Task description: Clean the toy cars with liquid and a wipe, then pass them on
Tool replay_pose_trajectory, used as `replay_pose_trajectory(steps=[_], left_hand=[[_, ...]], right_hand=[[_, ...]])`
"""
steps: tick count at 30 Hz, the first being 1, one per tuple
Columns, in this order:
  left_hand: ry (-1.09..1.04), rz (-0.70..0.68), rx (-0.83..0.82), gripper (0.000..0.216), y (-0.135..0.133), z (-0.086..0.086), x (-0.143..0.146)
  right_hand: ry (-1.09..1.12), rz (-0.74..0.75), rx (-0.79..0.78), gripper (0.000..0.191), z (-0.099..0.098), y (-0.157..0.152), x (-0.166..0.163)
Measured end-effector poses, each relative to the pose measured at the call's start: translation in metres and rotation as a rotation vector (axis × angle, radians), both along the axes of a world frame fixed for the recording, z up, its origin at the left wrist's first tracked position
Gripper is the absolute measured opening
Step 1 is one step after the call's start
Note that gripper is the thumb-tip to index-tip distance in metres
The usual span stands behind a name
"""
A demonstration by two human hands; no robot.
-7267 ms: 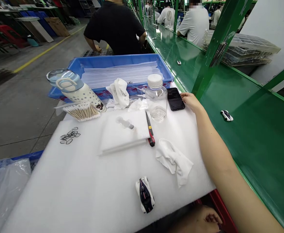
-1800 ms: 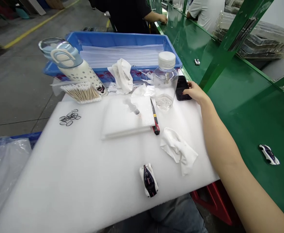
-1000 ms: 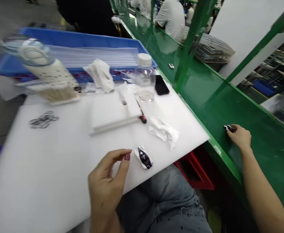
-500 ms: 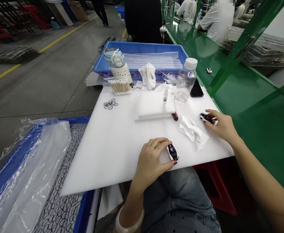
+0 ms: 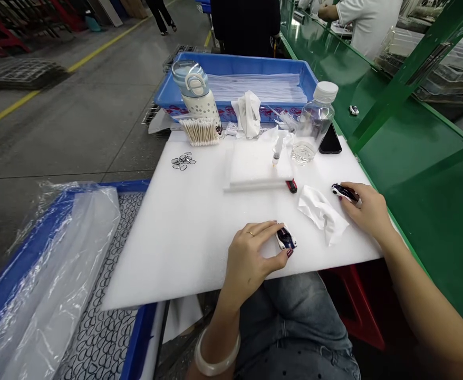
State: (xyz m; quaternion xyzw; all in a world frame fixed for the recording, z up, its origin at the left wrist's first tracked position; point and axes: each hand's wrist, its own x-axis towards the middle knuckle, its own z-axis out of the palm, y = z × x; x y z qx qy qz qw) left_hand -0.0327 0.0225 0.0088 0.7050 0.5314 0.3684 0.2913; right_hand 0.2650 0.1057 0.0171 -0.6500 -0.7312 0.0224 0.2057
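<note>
Near the front edge of the white foam board (image 5: 168, 237), my left hand (image 5: 251, 256) grips a small white and dark toy car (image 5: 286, 238) between thumb and fingers. At the board's right side my right hand (image 5: 368, 208) has its thumb and fingers closed round a second toy car, black and white (image 5: 345, 192). A crumpled tissue (image 5: 323, 214) lies between the two hands. Behind it, a red and black tool (image 5: 292, 186) pokes out from under a white foam block (image 5: 255, 163), on which a small syringe-like tube (image 5: 278, 152) stands.
Black rings (image 5: 183, 161), cotton swabs (image 5: 200, 132), a drinking cup (image 5: 200, 95), a clear bottle (image 5: 312, 126) and a phone (image 5: 330, 140) line the back. Beyond sits a blue bin (image 5: 231, 62). A blue tray of rings (image 5: 105, 311) is at left; a green bench (image 5: 425, 211) runs along the right.
The car in my left hand has turned and sits a little higher. My right hand still holds its car. The whole view has shifted slightly.
</note>
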Motion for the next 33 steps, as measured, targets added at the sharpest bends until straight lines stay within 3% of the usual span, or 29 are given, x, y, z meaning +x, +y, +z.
replay_pose_trajectory(steps=[8,13,17,21,24,28,33], left_hand=[[0.151,-0.059,0.086,0.054,-0.003,-0.003,-0.004],[0.209,-0.082,0.098,0.053,-0.005,-0.002,-0.004],[0.229,-0.096,0.110,0.051,-0.006,-0.002,-0.002],[0.249,-0.102,0.134,0.051,-0.006,-0.004,-0.002],[0.265,-0.106,0.150,0.051,-0.006,-0.006,-0.003],[0.291,-0.110,0.168,0.053,-0.006,-0.008,-0.004],[0.325,-0.108,0.185,0.056,-0.004,-0.009,-0.005]], right_hand=[[-0.107,0.023,-0.187,0.041,0.021,0.012,-0.004],[-0.213,0.019,-0.159,0.042,0.020,0.014,-0.008],[-0.131,0.010,-0.187,0.038,0.030,0.026,-0.011],[0.009,-0.025,-0.045,0.033,0.038,0.073,-0.008],[0.182,-0.092,0.044,0.038,0.030,0.123,0.000],[0.513,-0.236,-0.059,0.059,0.009,0.182,0.010],[0.738,-0.224,-0.117,0.066,-0.010,0.227,0.014]])
